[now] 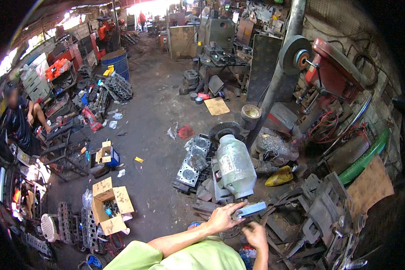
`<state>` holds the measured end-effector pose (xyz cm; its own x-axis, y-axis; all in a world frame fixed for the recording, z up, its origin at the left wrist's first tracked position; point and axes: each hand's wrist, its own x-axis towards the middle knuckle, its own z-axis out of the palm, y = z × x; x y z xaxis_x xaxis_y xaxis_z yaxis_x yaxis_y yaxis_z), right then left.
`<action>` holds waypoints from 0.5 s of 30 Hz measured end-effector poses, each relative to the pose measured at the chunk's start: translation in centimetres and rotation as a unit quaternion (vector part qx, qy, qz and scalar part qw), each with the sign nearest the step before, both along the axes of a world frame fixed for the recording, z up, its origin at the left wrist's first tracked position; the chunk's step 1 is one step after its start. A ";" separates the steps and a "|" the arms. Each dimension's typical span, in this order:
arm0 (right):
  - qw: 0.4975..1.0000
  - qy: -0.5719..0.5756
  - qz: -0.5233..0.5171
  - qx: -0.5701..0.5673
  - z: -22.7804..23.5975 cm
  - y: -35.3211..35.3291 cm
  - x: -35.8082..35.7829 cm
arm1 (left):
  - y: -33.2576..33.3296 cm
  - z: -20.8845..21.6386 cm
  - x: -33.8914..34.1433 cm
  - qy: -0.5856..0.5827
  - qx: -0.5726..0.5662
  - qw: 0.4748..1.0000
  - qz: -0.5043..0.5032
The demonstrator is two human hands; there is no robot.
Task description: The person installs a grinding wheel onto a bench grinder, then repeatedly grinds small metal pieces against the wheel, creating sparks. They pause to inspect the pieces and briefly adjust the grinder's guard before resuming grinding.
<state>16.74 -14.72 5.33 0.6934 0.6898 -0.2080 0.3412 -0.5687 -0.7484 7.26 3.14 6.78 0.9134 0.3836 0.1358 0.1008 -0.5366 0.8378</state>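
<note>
A grey-green electric motor (235, 168), probably a bench grinder, stands in front of me with a blue grinding wheel (253, 209) edge-on at its near end. My left hand (221, 218) is at the left side of this wheel, its fingers around the edge. Just below and right of the wheel is my right hand (256, 235). Its fingers are curled, and whatever may be in them is hidden. A dark round wheel (225, 130) shows at the motor's far end.
Left of the motor lies an engine cylinder block (191, 164). Scrap metal (313, 211) crowds my right, beneath a red machine (331, 72) and a metal pole (274, 85). An opened carton (104, 191) stands on the left floor; a person (20, 117) sits farther left.
</note>
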 end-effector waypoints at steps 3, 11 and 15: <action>0.975 0.131 -0.131 0.122 1.4 -0.4 0.1 | -0.1 -0.1 -0.1 0.000 -0.002 1.000 0.000; 0.959 -0.246 -0.070 0.122 1.0 2.6 -1.3 | -0.1 -0.4 -0.3 -0.018 -0.014 1.000 -0.013; 0.947 -0.266 -0.109 0.142 -0.7 2.5 -1.7 | 0.0 -0.4 -0.3 -0.011 -0.013 1.000 -0.015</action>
